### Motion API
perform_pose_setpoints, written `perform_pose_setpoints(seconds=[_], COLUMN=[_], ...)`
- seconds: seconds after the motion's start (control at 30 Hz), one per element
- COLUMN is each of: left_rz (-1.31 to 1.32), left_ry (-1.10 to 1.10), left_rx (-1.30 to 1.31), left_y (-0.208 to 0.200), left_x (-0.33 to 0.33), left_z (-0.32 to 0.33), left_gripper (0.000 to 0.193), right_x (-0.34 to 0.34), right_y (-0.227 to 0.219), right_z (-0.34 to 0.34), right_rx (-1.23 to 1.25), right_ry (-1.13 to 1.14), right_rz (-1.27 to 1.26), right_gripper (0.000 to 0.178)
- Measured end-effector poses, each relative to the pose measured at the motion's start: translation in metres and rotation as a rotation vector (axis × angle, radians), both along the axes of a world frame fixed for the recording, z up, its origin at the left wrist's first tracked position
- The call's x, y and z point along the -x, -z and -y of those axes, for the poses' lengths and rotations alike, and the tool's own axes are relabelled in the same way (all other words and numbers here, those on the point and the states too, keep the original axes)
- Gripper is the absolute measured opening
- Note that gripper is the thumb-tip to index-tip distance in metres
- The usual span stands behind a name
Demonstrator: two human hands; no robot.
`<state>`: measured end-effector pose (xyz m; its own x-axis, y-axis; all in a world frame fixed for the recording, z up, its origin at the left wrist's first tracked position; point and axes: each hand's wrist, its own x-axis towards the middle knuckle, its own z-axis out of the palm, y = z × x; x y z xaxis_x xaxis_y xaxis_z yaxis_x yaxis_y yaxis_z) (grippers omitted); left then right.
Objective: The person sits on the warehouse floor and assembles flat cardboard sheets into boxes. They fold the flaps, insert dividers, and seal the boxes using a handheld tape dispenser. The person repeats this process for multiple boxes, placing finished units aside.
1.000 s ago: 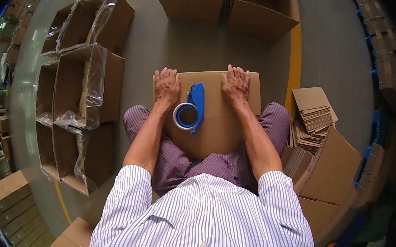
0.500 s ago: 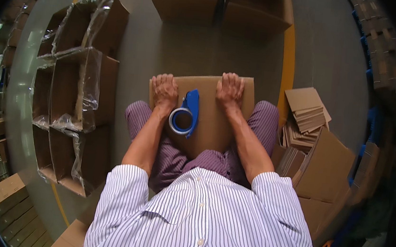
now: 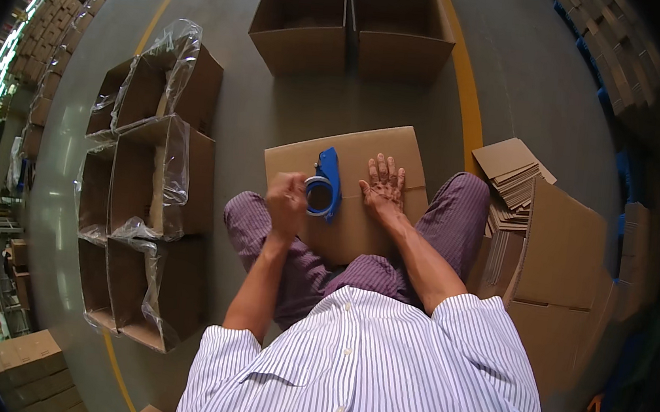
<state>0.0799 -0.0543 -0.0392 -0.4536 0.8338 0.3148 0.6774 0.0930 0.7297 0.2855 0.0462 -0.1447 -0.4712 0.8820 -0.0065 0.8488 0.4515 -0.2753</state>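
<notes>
A closed cardboard box (image 3: 371, 230) stands between my knees, its top slightly turned. On the top lies a blue tape dispenser (image 3: 330, 176) with a roll of tape (image 3: 317, 196) in it. My left hand (image 3: 287, 200) is closed like a fist at the left side of the roll, over the box's left part. Whether its fingers pinch anything is hidden. My right hand (image 3: 385, 186) rests flat on the right half of the top, fingers spread, to the right of the dispenser.
Open cartons with clear plastic liners (image 3: 150, 181) stand in a row at left. More open cartons (image 3: 298, 44) stand ahead. At right are stacked cardboard sheets (image 3: 512, 172) beside a large open carton (image 3: 560, 252). A yellow floor line (image 3: 465, 84) runs along the right.
My left hand has left the box's far left edge, drawn back toward me and closed beside the tape roll. My right hand has slid back from the far edge. The box appears turned a little.
</notes>
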Motion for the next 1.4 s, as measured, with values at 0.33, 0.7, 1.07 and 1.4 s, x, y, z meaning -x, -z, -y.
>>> perform_pose_setpoints(seconds=[0.33,0.7,1.07,1.4], left_rz=[-0.217,1.096,1.141,0.980], left_ry=[0.191,0.869,0.755,0.932], left_rx=[0.462,0.432,0.700,0.920], left_y=[0.030,-0.020,0.036,0.008], left_x=[-0.050,0.004,0.045,0.063], left_z=[0.003,-0.028,-0.066,-0.068], left_gripper=[0.046,0.046,0.044,0.054], right_x=[-0.023,-0.032,-0.034,-0.024], right_y=[-0.002,0.006,-0.003,-0.023], right_z=[0.022,0.019,0.027,0.018], right_rx=[0.058,0.121,-0.019,1.037], right_ry=[-0.112,-0.101,-0.067,0.154], right_rz=[0.010,-0.043,-0.471,-1.280], right_gripper=[0.067,0.070,0.042,0.048])
